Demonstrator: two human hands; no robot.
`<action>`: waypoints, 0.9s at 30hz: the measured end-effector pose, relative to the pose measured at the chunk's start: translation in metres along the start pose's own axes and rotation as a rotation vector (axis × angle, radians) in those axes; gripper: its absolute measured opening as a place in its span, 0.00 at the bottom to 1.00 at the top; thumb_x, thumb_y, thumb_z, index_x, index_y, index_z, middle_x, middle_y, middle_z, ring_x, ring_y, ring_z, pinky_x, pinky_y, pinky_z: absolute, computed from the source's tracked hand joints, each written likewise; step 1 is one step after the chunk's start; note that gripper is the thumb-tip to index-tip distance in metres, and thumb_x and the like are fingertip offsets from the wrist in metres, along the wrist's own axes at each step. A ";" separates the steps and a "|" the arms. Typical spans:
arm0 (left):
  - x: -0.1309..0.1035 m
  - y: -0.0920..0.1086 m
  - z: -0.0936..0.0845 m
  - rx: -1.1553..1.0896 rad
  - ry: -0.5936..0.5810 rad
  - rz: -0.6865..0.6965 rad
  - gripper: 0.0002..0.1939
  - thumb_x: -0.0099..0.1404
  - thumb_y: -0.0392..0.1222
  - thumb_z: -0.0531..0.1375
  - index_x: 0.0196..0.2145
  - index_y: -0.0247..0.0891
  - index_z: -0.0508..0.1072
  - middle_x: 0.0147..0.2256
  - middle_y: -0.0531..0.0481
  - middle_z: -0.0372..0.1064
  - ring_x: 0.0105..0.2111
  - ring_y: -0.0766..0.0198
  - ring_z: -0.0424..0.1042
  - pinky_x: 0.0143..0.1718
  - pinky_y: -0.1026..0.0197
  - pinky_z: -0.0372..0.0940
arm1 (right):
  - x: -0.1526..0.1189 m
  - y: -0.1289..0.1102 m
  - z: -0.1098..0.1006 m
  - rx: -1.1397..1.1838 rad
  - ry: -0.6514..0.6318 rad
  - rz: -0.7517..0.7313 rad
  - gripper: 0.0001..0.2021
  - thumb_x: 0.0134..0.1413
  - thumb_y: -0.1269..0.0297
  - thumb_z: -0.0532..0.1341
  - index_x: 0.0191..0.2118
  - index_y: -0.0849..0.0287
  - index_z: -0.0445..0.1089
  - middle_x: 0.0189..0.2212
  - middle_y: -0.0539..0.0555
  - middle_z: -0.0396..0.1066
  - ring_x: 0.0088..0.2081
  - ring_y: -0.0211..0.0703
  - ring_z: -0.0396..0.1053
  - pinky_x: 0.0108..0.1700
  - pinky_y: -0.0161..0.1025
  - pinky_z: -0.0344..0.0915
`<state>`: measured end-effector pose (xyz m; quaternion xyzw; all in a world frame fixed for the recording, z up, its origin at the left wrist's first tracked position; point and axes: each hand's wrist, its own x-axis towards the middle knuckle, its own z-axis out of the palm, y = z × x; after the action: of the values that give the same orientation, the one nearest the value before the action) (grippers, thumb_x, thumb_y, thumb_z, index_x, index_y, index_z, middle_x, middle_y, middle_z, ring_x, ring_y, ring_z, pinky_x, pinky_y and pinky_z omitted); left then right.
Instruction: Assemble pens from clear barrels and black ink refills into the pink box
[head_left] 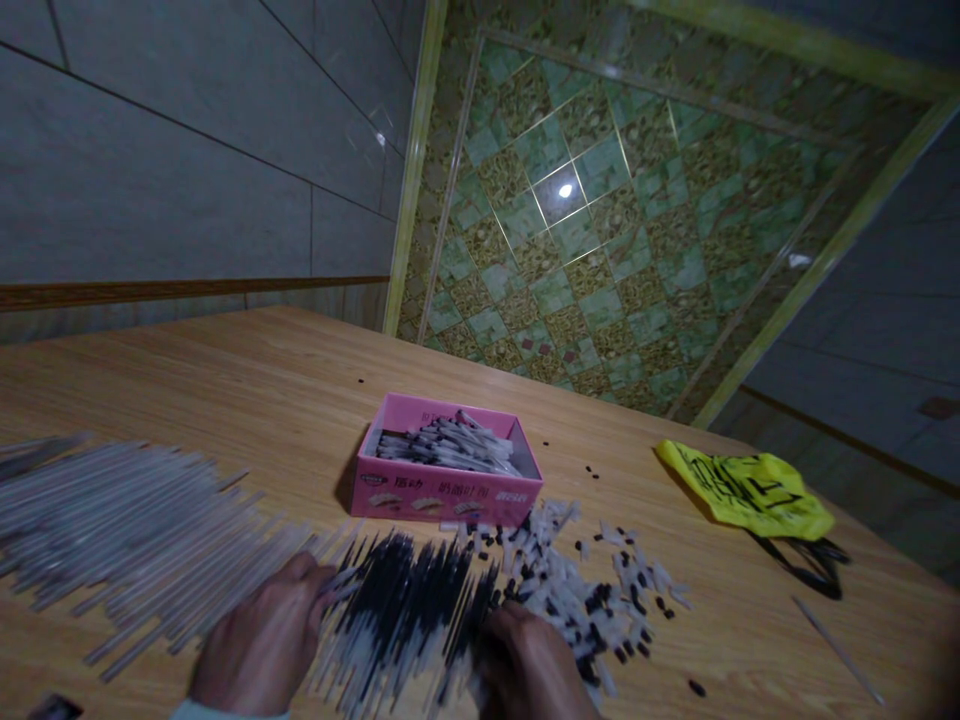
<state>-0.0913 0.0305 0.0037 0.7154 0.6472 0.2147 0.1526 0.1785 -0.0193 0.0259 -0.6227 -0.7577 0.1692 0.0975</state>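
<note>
My left hand [262,645] rests on the wooden table [247,390] at the bottom of the view, its fingertips touching a pile of black ink refills [409,600]. My right hand [529,665] lies at the right edge of that same pile, fingers curled down among the refills; whether it grips one is hidden. A wide spread of clear pen tubes [127,530] lies to the left of my left hand. Small white and black pen tips [600,590] are scattered just right of my right hand. Behind the piles stands a pink box [442,490] with finished refills inside.
A crumpled yellow bag [746,490] with black print lies at the right on the table, over a black cord [806,560]. A single thin stick [836,650] lies near the right edge. Tiny black bits dot the tabletop. Beyond the table is green tiled floor [600,230].
</note>
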 end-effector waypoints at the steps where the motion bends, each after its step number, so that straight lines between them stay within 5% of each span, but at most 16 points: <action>1: -0.001 0.002 -0.001 -0.033 0.027 0.025 0.13 0.59 0.42 0.51 0.34 0.46 0.75 0.36 0.48 0.72 0.37 0.57 0.72 0.38 0.60 0.63 | 0.000 -0.002 0.000 0.028 0.001 -0.018 0.14 0.41 0.74 0.55 0.34 0.55 0.73 0.36 0.53 0.72 0.37 0.41 0.70 0.35 0.29 0.60; 6: -0.007 0.019 0.008 -0.512 0.101 0.062 0.12 0.58 0.50 0.55 0.35 0.44 0.71 0.30 0.49 0.74 0.31 0.59 0.72 0.33 0.62 0.65 | 0.005 -0.005 0.003 0.042 0.048 -0.059 0.11 0.43 0.74 0.56 0.31 0.55 0.73 0.34 0.51 0.70 0.35 0.39 0.69 0.33 0.29 0.59; 8: -0.012 0.029 0.018 -0.787 -0.002 -0.021 0.13 0.59 0.54 0.53 0.32 0.43 0.69 0.20 0.53 0.68 0.20 0.65 0.68 0.21 0.66 0.61 | 0.008 -0.002 0.001 0.017 0.123 -0.025 0.11 0.46 0.75 0.54 0.31 0.55 0.72 0.34 0.51 0.70 0.34 0.39 0.69 0.33 0.29 0.58; 10: -0.017 0.038 0.031 -1.078 -0.198 -0.155 0.18 0.58 0.58 0.52 0.34 0.41 0.67 0.18 0.56 0.67 0.09 0.72 0.54 0.10 0.69 0.47 | 0.010 0.005 -0.003 -0.032 0.183 0.031 0.12 0.49 0.75 0.53 0.31 0.55 0.71 0.33 0.51 0.70 0.34 0.39 0.69 0.33 0.30 0.56; 13: -0.023 0.047 0.047 -1.424 -0.297 -0.223 0.22 0.48 0.55 0.64 0.35 0.37 0.69 0.23 0.52 0.70 0.14 0.73 0.58 0.14 0.68 0.52 | 0.012 0.018 -0.010 -0.120 0.223 0.108 0.12 0.50 0.75 0.52 0.30 0.56 0.71 0.32 0.53 0.70 0.33 0.40 0.69 0.31 0.32 0.55; 19: -0.027 0.049 0.058 -1.511 -0.377 -0.212 0.17 0.48 0.51 0.66 0.30 0.34 0.72 0.24 0.50 0.70 0.17 0.73 0.61 0.16 0.69 0.53 | 0.011 0.034 -0.013 -0.175 0.195 0.140 0.12 0.44 0.76 0.53 0.28 0.57 0.72 0.31 0.54 0.70 0.34 0.41 0.68 0.32 0.32 0.54; 27: -0.025 0.050 0.051 -1.566 -0.334 -0.277 0.17 0.48 0.51 0.65 0.30 0.36 0.70 0.23 0.50 0.71 0.16 0.72 0.61 0.15 0.69 0.54 | 0.016 0.040 0.010 -0.169 0.258 0.096 0.11 0.46 0.77 0.53 0.26 0.57 0.70 0.29 0.51 0.68 0.30 0.37 0.66 0.30 0.32 0.51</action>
<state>-0.0243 0.0031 -0.0184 0.3372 0.3605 0.4747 0.7287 0.2084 0.0021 0.0004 -0.6809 -0.7196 0.0278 0.1331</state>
